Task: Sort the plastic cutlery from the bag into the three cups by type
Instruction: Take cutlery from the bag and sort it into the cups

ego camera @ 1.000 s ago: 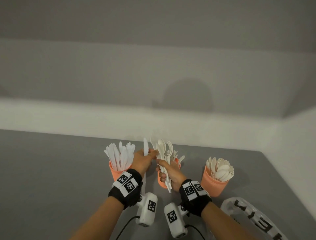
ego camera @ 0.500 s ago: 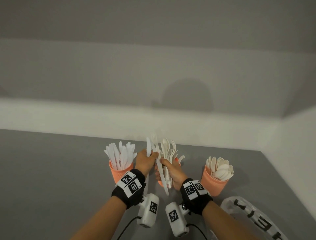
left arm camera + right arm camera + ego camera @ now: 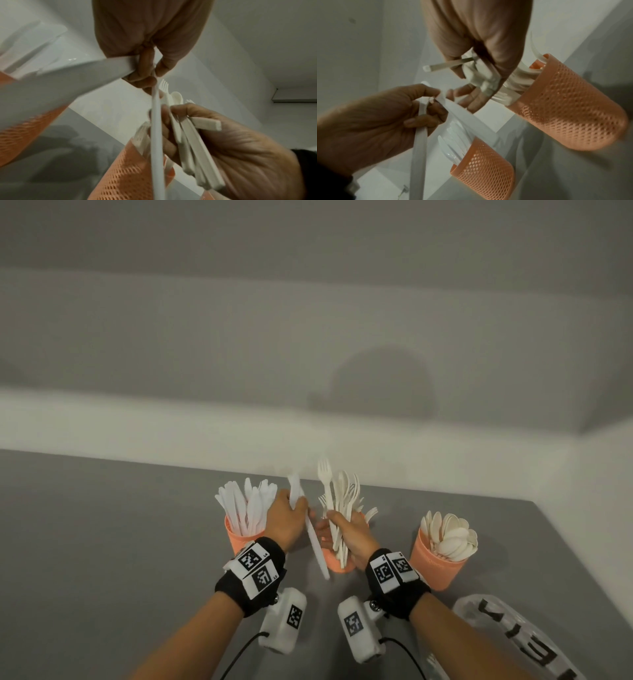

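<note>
- Left grip (image 3: pixel 287 517) pinches white knives (image 3: pixel 310 529); right grip (image 3: pixel 349 534) clutches a bundle of forks (image 3: pixel 337 508) over the middle cup (image 3: pixel 337 563).
- Grey surface (image 3: pixel 102 542) carries three orange cups, against pale walls (image 3: pixel 308 320).
- Bag (image 3: pixel 513 642) shows black letters, unreadable.

This looks like a bare recording or test room rather than a kitchen or a home. A plain grey table (image 3: pixel 102 542) meets blank pale walls (image 3: pixel 308 320), which form a corner beyond the table's far right end, and nothing on those walls marks the place as lived in. Near the table's front edge, the person's wrists carry black bands with printed square markers (image 3: pixel 255 568) and white camera units with cables (image 3: pixel 282 623), gear that belongs to a data-capture setup.
</note>
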{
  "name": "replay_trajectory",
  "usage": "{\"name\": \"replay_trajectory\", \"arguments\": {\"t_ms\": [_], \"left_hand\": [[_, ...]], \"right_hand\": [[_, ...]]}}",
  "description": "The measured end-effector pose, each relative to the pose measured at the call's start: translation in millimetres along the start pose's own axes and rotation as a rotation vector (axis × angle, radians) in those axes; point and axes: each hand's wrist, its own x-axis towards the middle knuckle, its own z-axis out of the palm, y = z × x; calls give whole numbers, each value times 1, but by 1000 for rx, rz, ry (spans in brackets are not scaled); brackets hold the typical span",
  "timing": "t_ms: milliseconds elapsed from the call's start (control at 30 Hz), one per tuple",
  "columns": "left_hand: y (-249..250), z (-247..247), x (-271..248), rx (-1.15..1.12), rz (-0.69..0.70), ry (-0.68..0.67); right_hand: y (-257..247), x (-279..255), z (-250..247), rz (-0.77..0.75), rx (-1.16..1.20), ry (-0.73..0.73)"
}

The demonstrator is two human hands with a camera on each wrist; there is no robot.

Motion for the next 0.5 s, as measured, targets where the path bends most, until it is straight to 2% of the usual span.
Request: {"name": "replay_trajectory", "arguments": {"t_ms": [133,233,367,500], "left_hand": [[-6,-19,13,-24,-25,82],[-6,-43,26,-134,-32,159],[0,-76,45,-253,87,314],[-3,-92,59,-242,203,455]], "right_hand": [[5,14,0,-31,-106,51],[6,20,2,-86,-193,-1],[5,17,7,-84,-167,-60],[8,17,13,-10,-100,-71]]}}
